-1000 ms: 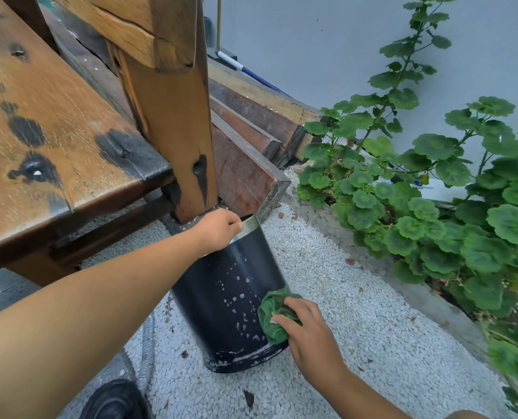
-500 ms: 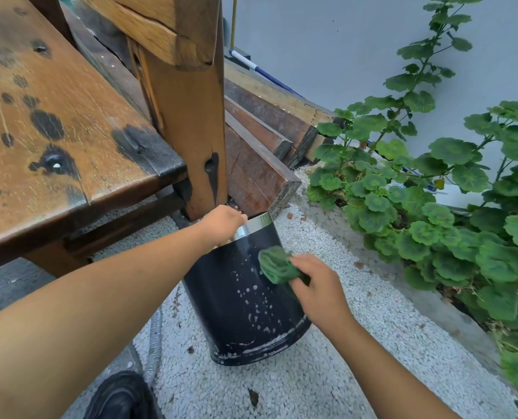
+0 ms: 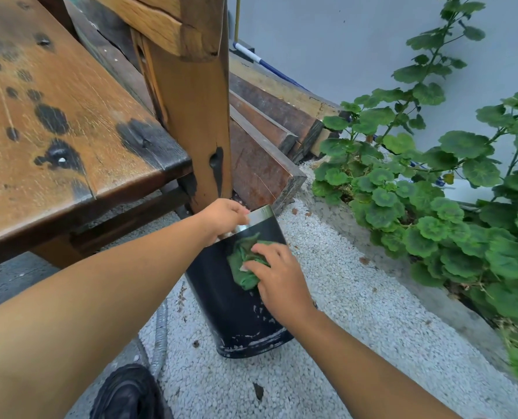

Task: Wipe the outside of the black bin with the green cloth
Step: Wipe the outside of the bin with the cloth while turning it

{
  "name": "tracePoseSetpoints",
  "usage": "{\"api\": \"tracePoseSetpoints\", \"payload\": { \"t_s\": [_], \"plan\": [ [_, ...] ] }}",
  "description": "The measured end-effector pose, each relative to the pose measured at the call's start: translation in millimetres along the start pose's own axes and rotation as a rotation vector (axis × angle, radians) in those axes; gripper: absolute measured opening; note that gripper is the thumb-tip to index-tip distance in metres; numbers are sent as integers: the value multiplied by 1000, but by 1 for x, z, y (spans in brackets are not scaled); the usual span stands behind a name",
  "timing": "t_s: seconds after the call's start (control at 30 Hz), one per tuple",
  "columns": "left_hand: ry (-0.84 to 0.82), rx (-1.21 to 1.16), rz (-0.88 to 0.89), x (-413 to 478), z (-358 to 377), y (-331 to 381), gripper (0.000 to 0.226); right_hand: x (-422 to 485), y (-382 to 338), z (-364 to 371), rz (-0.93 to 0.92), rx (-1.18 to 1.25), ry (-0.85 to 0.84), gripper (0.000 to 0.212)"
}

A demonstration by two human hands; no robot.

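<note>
The black bin (image 3: pixel 227 309) stands on white gravel, tilted, with a silver rim at its top and pale specks and scuffs low on its side. My left hand (image 3: pixel 223 218) grips that silver rim. A crumpled green cloth (image 3: pixel 242 262) is pressed against the upper part of the bin's outer wall under my right hand (image 3: pixel 277 278), whose fingers hold it there. The bin's far side is hidden.
A worn wooden bench (image 3: pixel 58 122) with a thick post (image 3: pixel 191 116) stands right behind the bin. Stacked timber beams (image 3: pixel 267 140) lie beyond. Leafy green plants (image 3: pixel 433 213) fill a bed at the right. A black shoe (image 3: pixel 127 394) and a grey hose (image 3: pixel 159 337) lie near the bin's base.
My right hand has slid the green cloth from the bin's lower wall up to just under the rim. The left hand has stayed on the rim.
</note>
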State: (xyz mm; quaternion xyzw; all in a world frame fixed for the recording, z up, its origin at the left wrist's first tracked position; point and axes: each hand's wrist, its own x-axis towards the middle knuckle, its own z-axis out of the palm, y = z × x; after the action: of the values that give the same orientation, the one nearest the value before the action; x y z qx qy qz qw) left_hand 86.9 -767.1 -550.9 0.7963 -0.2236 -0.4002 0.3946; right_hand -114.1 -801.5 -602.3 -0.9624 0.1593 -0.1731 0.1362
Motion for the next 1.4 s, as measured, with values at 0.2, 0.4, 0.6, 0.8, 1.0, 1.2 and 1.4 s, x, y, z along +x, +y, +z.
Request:
{"api": "tracePoseSetpoints", "payload": {
  "t_s": [0.2, 0.4, 0.6, 0.8, 1.0, 1.2, 1.4],
  "plan": [
    [0, -21, -13, -4, 3, 4, 14, -61, 9, 5, -4, 29, -87, 36],
    [-4, 7, -8, -6, 11, 8, 20, -91, 19, -2, 29, 49, -200, 38],
    [23, 19, -24, -7, 12, 8, 22, -76, 21, -19, 322, 321, -304, 43],
    [79, -124, -46, -9, 7, 9, 43, 9, -1, -59, 203, 386, -170, 48],
    [66, -215, -74, -16, 6, 12, 35, 59, -24, -43, -193, 3, -88, 33],
    [118, 31, 68, -17, 5, 7, 6, 17, -19, 0, -202, -98, -130, 27],
    [138, 197, 106, -9, 4, -1, 10, -35, -3, 16, -209, -63, -164, 24]
  ]
}}
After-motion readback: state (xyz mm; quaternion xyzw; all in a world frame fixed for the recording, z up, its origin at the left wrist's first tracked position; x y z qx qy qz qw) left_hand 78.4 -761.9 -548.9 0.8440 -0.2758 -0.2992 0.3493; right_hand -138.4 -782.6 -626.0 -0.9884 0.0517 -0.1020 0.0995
